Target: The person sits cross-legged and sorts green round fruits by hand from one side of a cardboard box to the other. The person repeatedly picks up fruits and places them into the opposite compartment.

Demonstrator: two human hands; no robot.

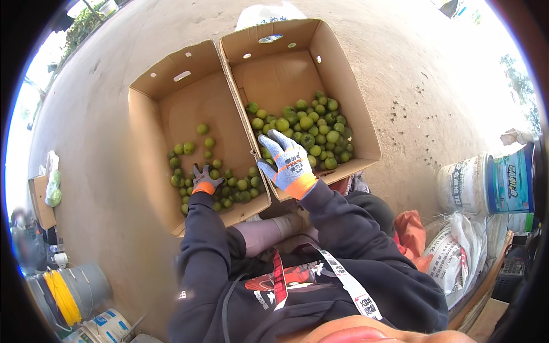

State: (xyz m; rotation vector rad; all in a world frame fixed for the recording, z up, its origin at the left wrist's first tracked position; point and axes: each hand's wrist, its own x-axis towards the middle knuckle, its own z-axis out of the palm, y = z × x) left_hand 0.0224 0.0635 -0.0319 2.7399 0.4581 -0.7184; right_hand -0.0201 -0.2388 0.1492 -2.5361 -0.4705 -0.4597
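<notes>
Two open cardboard boxes stand side by side before me, both holding round green fruits. In the left cardboard box (201, 96), fruits (242, 185) lie mostly towards the near side. My left hand (205, 181), in a grey glove with an orange cuff, reaches down among them; whether its fingers hold a fruit cannot be told. The right cardboard box (279, 73) has a denser heap of green fruits (317, 124) in its near half. My right hand (285, 163), in a light blue and grey glove, is over this box's near left corner, its fingers apart beside the heap.
White sacks (450, 257) and a red cloth (409, 236) lie at the right, near a white bucket (463, 182) and a teal bucket (512, 180). Grey buckets (90, 283) with a yellow band are at the lower left. A white bag (266, 15) sits behind the right box.
</notes>
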